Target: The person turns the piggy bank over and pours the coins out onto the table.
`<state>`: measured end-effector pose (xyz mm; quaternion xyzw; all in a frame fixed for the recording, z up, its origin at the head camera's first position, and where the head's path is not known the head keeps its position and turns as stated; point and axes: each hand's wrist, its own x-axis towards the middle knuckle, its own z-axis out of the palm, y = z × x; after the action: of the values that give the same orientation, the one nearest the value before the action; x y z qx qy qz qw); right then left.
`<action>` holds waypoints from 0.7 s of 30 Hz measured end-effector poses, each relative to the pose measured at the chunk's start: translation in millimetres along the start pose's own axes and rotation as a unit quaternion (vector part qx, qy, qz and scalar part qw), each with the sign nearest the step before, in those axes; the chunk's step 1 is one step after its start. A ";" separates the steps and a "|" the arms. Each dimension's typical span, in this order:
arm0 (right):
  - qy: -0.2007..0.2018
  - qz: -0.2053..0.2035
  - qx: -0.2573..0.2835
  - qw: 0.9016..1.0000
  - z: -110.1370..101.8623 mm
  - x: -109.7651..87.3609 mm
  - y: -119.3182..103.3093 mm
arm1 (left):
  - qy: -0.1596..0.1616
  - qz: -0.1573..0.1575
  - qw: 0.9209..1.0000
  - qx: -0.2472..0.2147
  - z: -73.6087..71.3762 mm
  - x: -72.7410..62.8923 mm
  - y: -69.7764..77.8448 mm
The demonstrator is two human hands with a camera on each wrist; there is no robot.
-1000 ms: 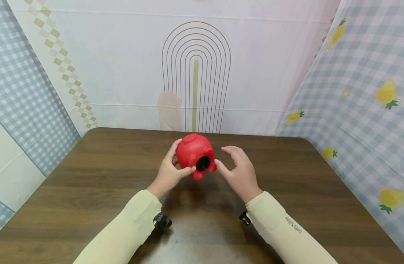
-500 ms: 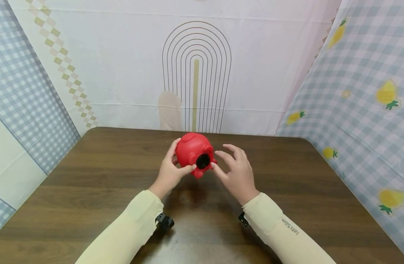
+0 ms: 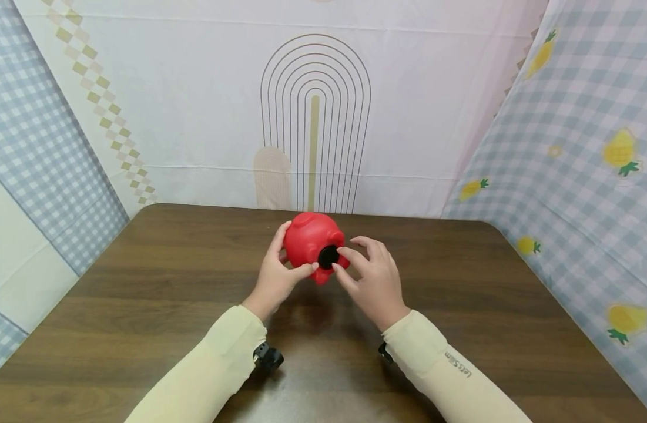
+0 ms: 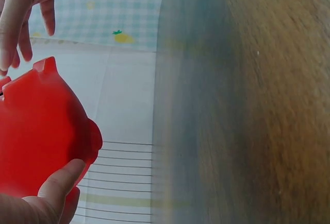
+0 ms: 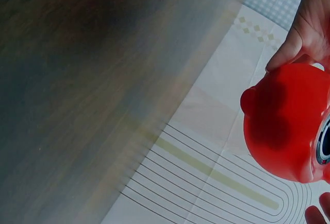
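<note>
A red, rounded piggy bank [image 3: 304, 238] with short stubby feet is held up above the table, its underside tilted towards the right and me. My left hand [image 3: 275, 276] grips it, fingers round the far left side and thumb near the feet. A round black plug [image 3: 327, 257] sits in the underside. At the plug's right edge are the thumb and forefinger of my right hand [image 3: 378, 282], slightly apart; whether they touch it is unclear. The left wrist view shows the bank [image 4: 41, 126] side-on, and the right wrist view shows part of the plug [image 5: 326, 141].
The bank is over the far middle of a dark brown wooden table [image 3: 196, 352]. A white patterned cloth [image 3: 207, 106] hangs behind the table's back edge. Blue checked cloth with pineapples [image 3: 582, 176] runs along the right, and more checked cloth hangs left.
My right hand has moved left, bringing its thumb and forefinger from beside the bank to the plug. My left hand keeps its grip; the bank has shifted very slightly right.
</note>
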<state>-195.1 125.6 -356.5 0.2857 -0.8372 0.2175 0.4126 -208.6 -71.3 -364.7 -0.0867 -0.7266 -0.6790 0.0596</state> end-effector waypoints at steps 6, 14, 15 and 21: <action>0.000 -0.005 -0.015 1.000 2.1 -0.5 -0.8 | 0.002 0.006 1.000 0.000 2.7 -1.8 2.4; 0.003 -0.010 -0.042 0.999 3.6 1.9 -2.9 | 0.013 0.003 1.000 -0.004 6.6 -2.8 4.0; 0.002 -0.009 -0.045 0.999 3.7 2.3 -3.4 | 0.014 0.003 1.000 -0.005 7.1 -3.1 4.2; 0.001 -0.007 -0.057 0.998 5.7 3.7 -5.4 | 0.019 0.002 1.000 -0.005 9.3 -4.2 5.9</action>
<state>-196.6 117.0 -356.0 0.2677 -0.8459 0.1668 0.4301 -202.9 -61.8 -360.5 -0.0755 -0.7219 -0.6838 0.0742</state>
